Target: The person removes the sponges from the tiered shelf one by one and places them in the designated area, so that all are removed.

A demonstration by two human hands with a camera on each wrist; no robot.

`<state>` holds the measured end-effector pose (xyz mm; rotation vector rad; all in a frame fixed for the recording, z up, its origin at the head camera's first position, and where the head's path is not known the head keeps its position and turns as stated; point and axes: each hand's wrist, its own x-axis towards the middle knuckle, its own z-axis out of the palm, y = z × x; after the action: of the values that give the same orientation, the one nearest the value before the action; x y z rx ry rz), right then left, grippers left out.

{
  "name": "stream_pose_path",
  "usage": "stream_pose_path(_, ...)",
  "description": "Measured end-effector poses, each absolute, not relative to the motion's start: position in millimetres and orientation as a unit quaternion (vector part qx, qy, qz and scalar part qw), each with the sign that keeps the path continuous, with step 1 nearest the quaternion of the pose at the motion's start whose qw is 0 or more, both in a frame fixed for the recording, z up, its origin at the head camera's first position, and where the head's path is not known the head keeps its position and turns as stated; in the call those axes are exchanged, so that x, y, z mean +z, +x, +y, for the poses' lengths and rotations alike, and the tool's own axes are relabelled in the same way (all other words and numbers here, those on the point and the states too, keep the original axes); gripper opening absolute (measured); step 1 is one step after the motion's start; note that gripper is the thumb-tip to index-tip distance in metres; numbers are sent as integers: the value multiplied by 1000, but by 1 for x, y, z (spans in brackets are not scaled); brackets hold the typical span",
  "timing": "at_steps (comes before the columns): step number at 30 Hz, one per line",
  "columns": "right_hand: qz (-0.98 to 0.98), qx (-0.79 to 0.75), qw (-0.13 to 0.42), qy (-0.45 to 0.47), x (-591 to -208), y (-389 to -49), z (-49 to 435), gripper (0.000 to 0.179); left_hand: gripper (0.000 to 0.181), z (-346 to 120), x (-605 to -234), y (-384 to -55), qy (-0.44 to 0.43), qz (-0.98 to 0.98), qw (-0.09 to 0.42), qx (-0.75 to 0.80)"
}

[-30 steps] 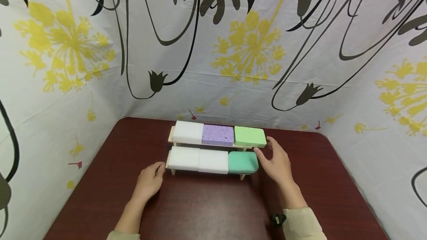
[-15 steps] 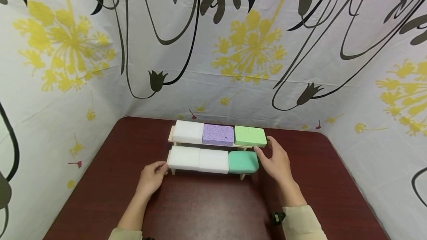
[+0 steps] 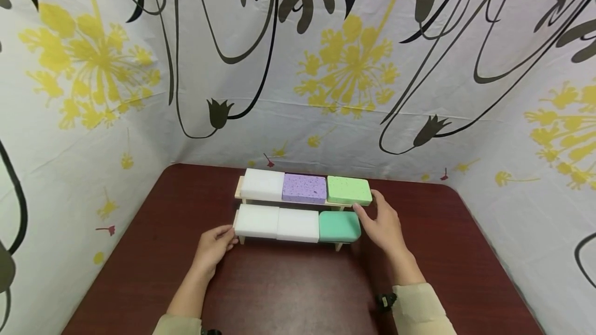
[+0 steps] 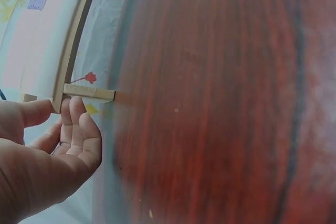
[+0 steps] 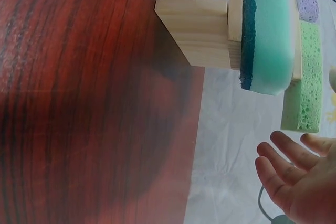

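Two low wooden stands hold sponges side by side. The front stand (image 4: 77, 30) carries two white sponges (image 3: 257, 221) and a teal sponge (image 3: 340, 226) with a dark scrub layer beneath. On the back stand (image 3: 238, 188) lie a white sponge (image 3: 263, 184), a speckled purple sponge (image 3: 304, 188) and a light green sponge (image 3: 349, 190). My left hand (image 3: 214, 247) pinches the front stand's left end, thumb on top and fingers below. Around the right end of the light green sponge sits my right hand (image 3: 384, 227), fingers relaxed and apart, thumb near its front corner.
Both stands rest on a dark red wooden table (image 3: 288, 283), near its back edge. A white curtain (image 3: 261, 81) printed with yellow flowers and dark stems surrounds the table at the back and sides.
My left hand has shifted slightly right, onto the front stand's left end, its fingers closing on it. The right hand has barely moved, and the stands and sponges stay in place.
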<state>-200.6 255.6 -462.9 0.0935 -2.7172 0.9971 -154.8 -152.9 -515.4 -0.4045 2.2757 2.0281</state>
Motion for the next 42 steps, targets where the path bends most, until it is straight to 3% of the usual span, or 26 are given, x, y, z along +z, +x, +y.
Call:
stream_pose_path(7, -921, 373, 111, 32, -462, -204, 255, 62, 35, -152, -515, -155, -134, 745, 31, 653)
stream_pose_path(17, -913, 404, 62, 14, -456, -209, 256, 69, 34, -152, -515, -154, -131, 750, 31, 648)
stream_pose_path(27, -926, 375, 40, 16, -448, -222, 265, 98, 33, -153, -519, -156, -127, 752, 24, 646)
stream_pose_path(42, -940, 337, 33, 40, -451, -237, 266, 103, 34, -153, -520, -158, -128, 752, 25, 646)
